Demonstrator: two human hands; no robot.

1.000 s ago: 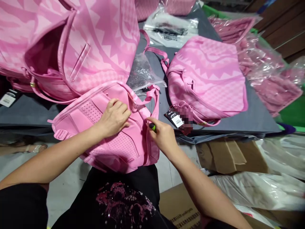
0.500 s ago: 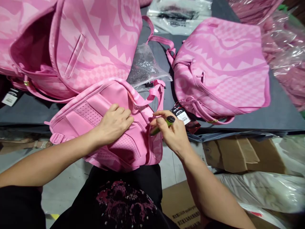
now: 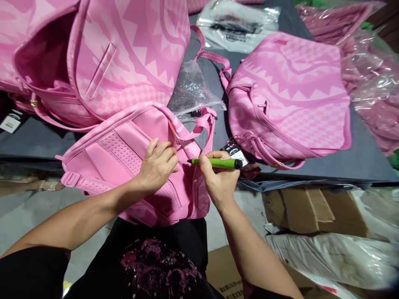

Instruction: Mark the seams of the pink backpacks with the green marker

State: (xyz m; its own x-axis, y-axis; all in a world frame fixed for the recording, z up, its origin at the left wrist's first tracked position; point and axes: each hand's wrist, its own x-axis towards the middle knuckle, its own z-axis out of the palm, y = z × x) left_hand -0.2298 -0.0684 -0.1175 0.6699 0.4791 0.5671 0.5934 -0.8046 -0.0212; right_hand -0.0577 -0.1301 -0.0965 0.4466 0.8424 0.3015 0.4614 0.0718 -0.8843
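A small pink backpack (image 3: 124,133) lies back panel up at the table's front edge, over my lap. My left hand (image 3: 158,164) rests on its padded back, fingers bent and gripping the panel. My right hand (image 3: 221,178) holds a green marker pen (image 3: 220,162) level. The pen's thin black tip points left, close to the backpack's strap and side, near my left fingertips. I cannot tell whether the tip touches the fabric. Part of the strap is hidden behind my right hand.
A larger pink backpack (image 3: 134,54) gapes at the left. Another pink backpack (image 3: 296,99) with a hang tag (image 3: 238,153) lies to the right. Between them are plastic bags (image 3: 193,87). Wrapped pink goods (image 3: 374,83) sit far right, with cardboard boxes (image 3: 299,209) below the table.
My right hand has turned the green marker from pointing away to lying sideways, its tip now leftward. My left hand has shifted slightly right, with its fingers a little more spread.
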